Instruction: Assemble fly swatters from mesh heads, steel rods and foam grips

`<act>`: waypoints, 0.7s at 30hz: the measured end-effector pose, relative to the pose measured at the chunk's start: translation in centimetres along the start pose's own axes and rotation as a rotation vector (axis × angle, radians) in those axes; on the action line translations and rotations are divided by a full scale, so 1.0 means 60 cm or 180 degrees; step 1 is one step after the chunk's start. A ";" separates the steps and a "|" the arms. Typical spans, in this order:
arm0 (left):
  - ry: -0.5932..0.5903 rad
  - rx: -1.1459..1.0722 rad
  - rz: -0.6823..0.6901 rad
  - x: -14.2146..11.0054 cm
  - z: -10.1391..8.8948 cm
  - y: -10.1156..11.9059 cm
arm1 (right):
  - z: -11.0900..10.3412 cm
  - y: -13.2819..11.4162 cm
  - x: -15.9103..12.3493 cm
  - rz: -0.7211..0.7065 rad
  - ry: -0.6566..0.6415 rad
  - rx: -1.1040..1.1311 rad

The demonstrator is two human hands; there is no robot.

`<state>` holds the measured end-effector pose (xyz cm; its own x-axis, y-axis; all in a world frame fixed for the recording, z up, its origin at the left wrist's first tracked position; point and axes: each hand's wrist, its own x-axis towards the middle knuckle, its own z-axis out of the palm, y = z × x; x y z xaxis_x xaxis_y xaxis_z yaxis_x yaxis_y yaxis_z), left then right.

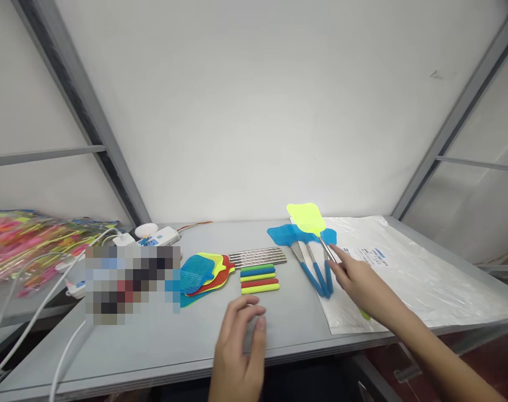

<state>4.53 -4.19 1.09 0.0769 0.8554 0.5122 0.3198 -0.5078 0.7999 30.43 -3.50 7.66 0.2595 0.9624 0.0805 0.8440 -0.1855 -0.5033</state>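
My right hand [354,276] is closed around the metal rod of a yellow fly swatter [306,218]; a bit of its yellow-green handle shows below my wrist. Beneath it, several blue fly swatters [316,273] lie fanned out on a white plastic bag [405,279]. My left hand [241,346] hovers at the table's front edge, fingers curved and apart, holding nothing. Just beyond it lie several coloured handle grips [260,279] in green, blue, yellow and red. Behind these is a row of metal rods [258,257]. Loose swatter heads [197,273] in blue, yellow and red overlap to the left.
On the left are a power strip [164,237] with white cables and a blurred-out patch on the grey table [153,346]. Bagged colourful items [40,245] fill a surface at far left. A white wall and grey metal posts [111,162] stand behind.
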 end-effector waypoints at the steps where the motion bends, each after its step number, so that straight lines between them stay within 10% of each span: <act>1: 0.0041 0.0195 0.0104 0.008 -0.014 -0.012 | 0.001 -0.006 0.016 0.0052 -0.0003 -0.0222; 11: 0.0775 0.0746 0.0056 0.034 -0.120 -0.090 | 0.057 -0.038 0.131 0.0048 -0.0436 -0.0929; 21: 0.0775 0.0635 -0.0120 0.034 -0.127 -0.095 | 0.078 -0.023 0.140 -0.0012 -0.0448 -0.1159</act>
<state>-4.32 -0.32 -0.06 -0.1593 0.8113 0.5625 0.4990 -0.4255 0.7550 29.21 5.77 5.00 0.2104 0.9763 -0.0497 0.9628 -0.2158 -0.1629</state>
